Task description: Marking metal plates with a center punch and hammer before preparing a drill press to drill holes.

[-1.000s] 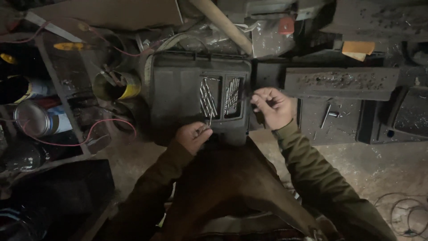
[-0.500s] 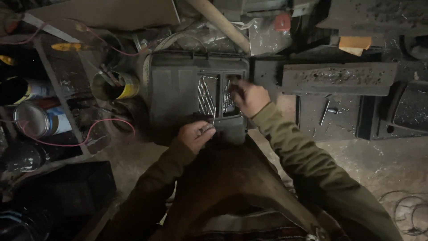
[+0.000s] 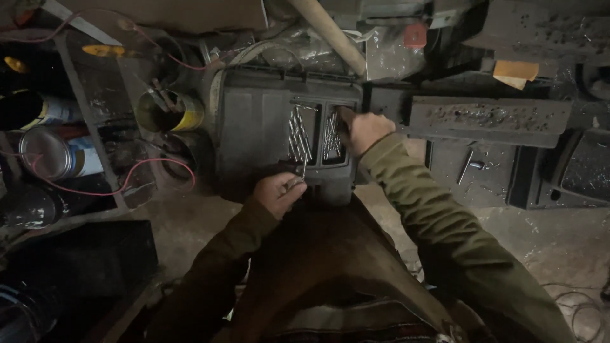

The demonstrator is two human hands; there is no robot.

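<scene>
Nearest, the left hand (image 3: 277,192) is pinched shut on a thin drill bit (image 3: 304,168) that stands upright from its fingers at the near edge of the dark plastic tool case (image 3: 254,127). At one o'clock from it, the right hand (image 3: 368,130) reaches into the case's right slot of drill bits (image 3: 331,134); whether its fingers grip one cannot be told. At ten o'clock stands a yellow tin can (image 3: 171,111).
</scene>
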